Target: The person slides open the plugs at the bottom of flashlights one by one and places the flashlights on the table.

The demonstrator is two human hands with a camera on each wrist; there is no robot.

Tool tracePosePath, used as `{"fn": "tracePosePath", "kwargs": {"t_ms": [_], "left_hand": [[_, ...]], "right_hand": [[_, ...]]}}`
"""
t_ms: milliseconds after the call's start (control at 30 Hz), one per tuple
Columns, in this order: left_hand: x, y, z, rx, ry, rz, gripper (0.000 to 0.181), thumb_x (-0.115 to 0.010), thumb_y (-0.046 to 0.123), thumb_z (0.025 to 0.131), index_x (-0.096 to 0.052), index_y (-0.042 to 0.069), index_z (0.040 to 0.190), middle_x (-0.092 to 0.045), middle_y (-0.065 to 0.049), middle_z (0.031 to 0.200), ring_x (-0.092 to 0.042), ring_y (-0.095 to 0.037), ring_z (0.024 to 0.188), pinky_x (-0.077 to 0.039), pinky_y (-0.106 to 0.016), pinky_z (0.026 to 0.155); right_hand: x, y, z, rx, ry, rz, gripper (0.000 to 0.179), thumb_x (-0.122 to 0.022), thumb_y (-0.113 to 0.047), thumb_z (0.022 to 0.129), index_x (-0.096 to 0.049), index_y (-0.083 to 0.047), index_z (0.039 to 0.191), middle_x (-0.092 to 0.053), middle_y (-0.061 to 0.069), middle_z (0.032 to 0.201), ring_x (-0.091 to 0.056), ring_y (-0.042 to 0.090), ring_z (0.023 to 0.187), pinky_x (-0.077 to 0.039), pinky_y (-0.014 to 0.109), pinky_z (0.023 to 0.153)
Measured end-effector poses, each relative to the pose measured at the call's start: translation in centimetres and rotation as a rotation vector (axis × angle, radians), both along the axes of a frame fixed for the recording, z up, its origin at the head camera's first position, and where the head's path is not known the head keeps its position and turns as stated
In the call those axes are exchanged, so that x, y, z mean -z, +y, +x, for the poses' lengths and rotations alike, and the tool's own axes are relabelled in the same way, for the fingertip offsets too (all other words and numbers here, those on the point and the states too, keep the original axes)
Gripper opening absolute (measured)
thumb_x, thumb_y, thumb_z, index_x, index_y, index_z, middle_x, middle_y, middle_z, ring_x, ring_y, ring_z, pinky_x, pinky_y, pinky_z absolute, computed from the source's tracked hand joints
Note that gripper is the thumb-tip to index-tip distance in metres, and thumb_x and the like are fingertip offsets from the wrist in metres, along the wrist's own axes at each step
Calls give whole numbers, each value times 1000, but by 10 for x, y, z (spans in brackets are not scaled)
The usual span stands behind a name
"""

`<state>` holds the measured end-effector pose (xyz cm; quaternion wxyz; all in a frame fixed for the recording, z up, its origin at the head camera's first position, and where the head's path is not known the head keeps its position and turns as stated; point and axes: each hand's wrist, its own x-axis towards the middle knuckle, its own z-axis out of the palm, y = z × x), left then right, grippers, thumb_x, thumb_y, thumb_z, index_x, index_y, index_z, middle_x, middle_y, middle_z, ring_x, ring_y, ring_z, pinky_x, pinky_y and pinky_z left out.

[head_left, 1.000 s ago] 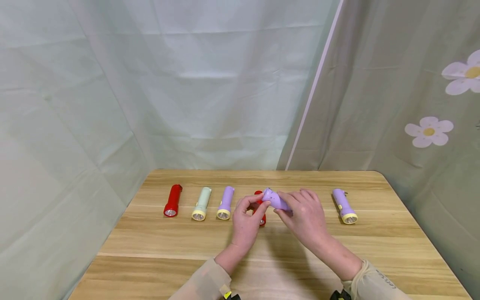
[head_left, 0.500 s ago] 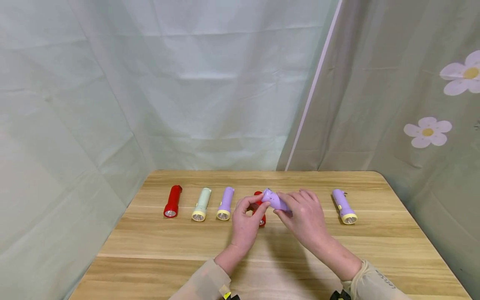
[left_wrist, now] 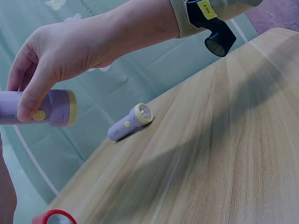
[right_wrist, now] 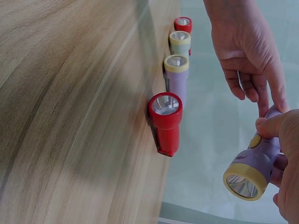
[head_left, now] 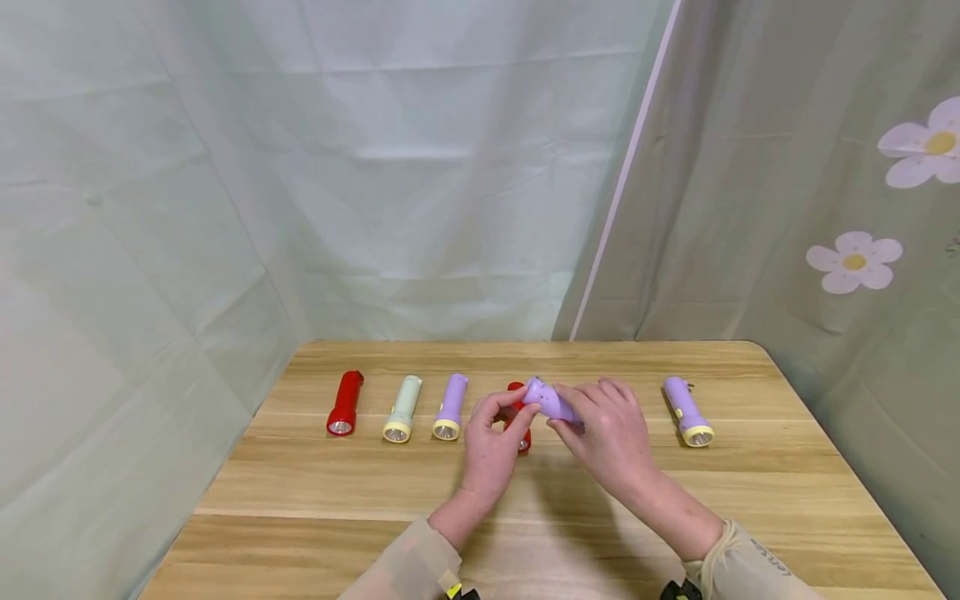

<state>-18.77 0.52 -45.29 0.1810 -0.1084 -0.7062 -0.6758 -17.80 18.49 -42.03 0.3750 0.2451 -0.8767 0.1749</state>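
Note:
A purple flashlight (head_left: 549, 402) with a yellow head ring and yellow switch is held up over the table between both hands. My left hand (head_left: 491, 454) pinches its tail end between thumb and index finger; the other fingers are loosely bent in the right wrist view. Around the barrel, near the switch, my right hand (head_left: 611, 433) grips with thumb and fingers. The flashlight's lens (right_wrist: 243, 185) faces away from the left hand and looks unlit. Behind the left hand a red flashlight (head_left: 517, 396) lies on the table, partly hidden in the head view.
On the wooden table (head_left: 375, 508), left of the hands, lie a red flashlight (head_left: 347, 402), a pale green flashlight (head_left: 405, 404) and a purple flashlight (head_left: 452, 404). Another purple flashlight (head_left: 686, 408) lies to the right. Pale curtains (head_left: 465, 200) hang behind the table.

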Motion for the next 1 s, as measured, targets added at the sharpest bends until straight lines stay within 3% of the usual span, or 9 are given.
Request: {"fn": "tracePosePath", "kwargs": {"t_ms": [200,500,867,1000], "left_hand": [[0,1,-1,-11,0,-4,25,-83,30,87,-78,25,111,-66,4,97,-60,-17,89,-51,-34,80],[-2,1,0,8,-8,2,26,-82,31,88,-77,25,112,-69,-11,103,-61,-18,90,-51,-36,81],[-1,2,0,0,-16,-1,25,-82,31,88,-77,25,111,-68,4,99,-61,-17,89,-51,-39,82],[-2,2,0,0,-17,-1,25,-82,31,88,-77,25,111,-68,4,99,-61,-17,90,-51,-39,82]], "right_hand": [[0,0,0,-1,0,0,46,-95,-20,72,-77,-7,112,-76,7,96,-67,28,87,-47,51,93],[0,1,0,4,4,3,47,-95,-21,72,-77,-7,114,-76,7,97,-69,27,88,-46,53,96],[-1,2,1,11,1,0,49,-95,-20,71,-77,-7,115,-76,7,97,-71,27,89,-42,56,102],[-1,2,1,8,-1,-3,49,-95,-20,71,-78,-8,115,-76,7,97,-71,27,89,-42,56,103]]}}
